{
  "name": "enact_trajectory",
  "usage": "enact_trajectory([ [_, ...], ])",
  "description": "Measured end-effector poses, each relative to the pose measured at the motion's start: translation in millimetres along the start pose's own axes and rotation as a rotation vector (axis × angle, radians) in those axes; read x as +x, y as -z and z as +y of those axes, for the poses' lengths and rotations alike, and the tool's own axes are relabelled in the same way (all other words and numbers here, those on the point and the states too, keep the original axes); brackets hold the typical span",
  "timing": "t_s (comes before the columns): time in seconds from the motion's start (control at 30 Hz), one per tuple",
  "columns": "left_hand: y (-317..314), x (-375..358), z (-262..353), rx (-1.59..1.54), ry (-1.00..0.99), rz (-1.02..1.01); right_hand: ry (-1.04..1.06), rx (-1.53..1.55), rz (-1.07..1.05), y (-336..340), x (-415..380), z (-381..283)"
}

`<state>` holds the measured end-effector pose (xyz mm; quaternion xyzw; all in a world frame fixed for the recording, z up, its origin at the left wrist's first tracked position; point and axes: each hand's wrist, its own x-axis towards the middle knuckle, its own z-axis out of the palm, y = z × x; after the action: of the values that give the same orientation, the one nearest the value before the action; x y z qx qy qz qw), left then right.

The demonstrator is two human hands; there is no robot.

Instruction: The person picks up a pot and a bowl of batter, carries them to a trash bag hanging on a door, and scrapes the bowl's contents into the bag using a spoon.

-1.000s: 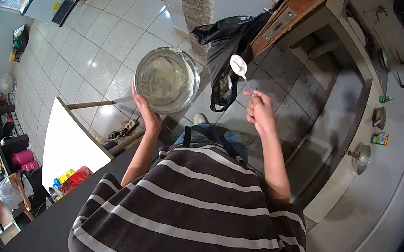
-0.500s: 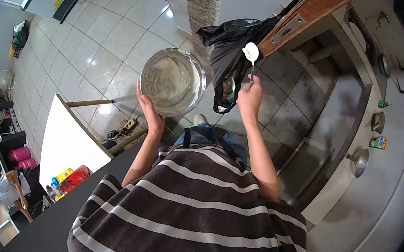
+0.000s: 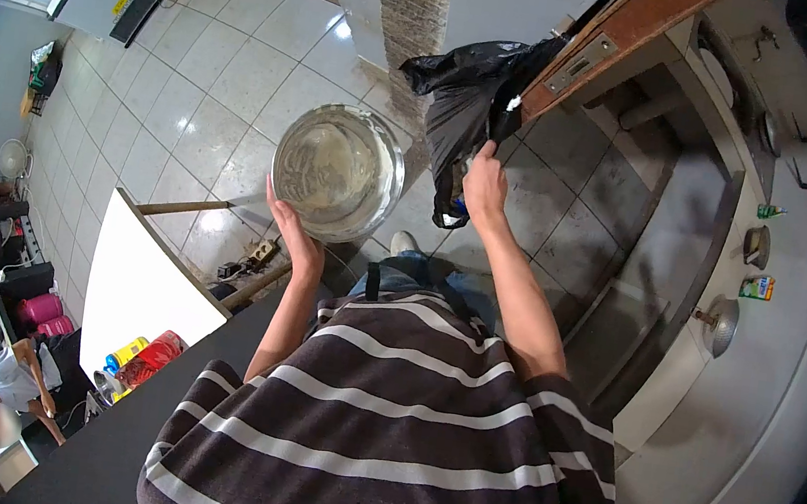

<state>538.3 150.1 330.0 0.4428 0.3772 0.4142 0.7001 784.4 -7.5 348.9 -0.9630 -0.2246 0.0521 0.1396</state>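
Observation:
My left hand (image 3: 297, 234) grips the lower left side of a shiny round bowl (image 3: 338, 171), its fingers along the outside wall. Pale smears coat the inside of the bowl, which is held above the floor. My right hand (image 3: 485, 187) is closed around the handle of a spoon, at the opening of a black plastic bag (image 3: 456, 107). Most of the spoon is hard to make out against the dark plastic; a small white dab (image 3: 513, 102) shows near its end. Inside the bag's lower opening some rubbish is partly visible.
The bag hangs by a wooden door edge (image 3: 588, 58). A white-topped table (image 3: 143, 281) stands at left, with a red packet (image 3: 151, 358) and yellow can beside it. On the right runs a counter (image 3: 677, 407) with a metal lid (image 3: 720, 326). Another person (image 3: 15, 376) is at far left.
My right hand has moved slightly up and left, and the spoon, earlier showing a white blob, is now turned and mostly lost against the bag. The bowl has shifted slightly down and left.

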Motion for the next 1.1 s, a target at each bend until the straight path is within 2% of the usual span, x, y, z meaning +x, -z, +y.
enact_trajectory([
  [0.17, 6, 4, -1, 0.005, 0.021, 0.019, 0.075, -0.100, -0.039, -1, 0, 13],
  [0.33, 13, -2, 3, 0.064, 0.022, 0.005, 0.013, -0.059, -0.024, 2, -5, 22],
  [0.47, 11, 1, -2, -0.013, 0.048, -0.038, -0.059, 0.095, 0.019, -5, -2, 25],
  [0.53, 11, 3, -3, -0.028, 0.056, -0.045, -0.051, 0.374, 0.123, -11, -8, 27],
  [0.63, 9, 0, -4, -0.060, 0.106, -0.021, -0.154, 0.465, 0.120, -5, -10, 27],
  [0.7, 10, 0, -6, -0.056, 0.072, -0.112, -0.136, 0.480, 0.118, -2, -7, 26],
  [0.77, 9, -1, -6, -0.042, 0.077, -0.111, -0.119, 0.495, 0.117, -8, 1, 28],
  [0.87, 5, -3, -5, -0.044, 0.092, -0.094, -0.235, 0.650, 0.006, -16, 7, 17],
  [0.93, 5, -4, -3, -0.061, 0.103, -0.077, -0.439, 0.908, -0.174, 2, 3, 2],
  [0.97, 6, -5, -3, -0.048, 0.111, -0.053, -0.423, 0.920, -0.225, -5, 5, 10],
  [1.07, 8, -6, -4, -0.034, 0.104, -0.028, -0.441, 1.008, -0.201, -5, 2, 18],
  [1.1, 8, -5, -4, -0.030, 0.091, -0.033, -0.423, 0.947, -0.137, -5, 0, 18],
])
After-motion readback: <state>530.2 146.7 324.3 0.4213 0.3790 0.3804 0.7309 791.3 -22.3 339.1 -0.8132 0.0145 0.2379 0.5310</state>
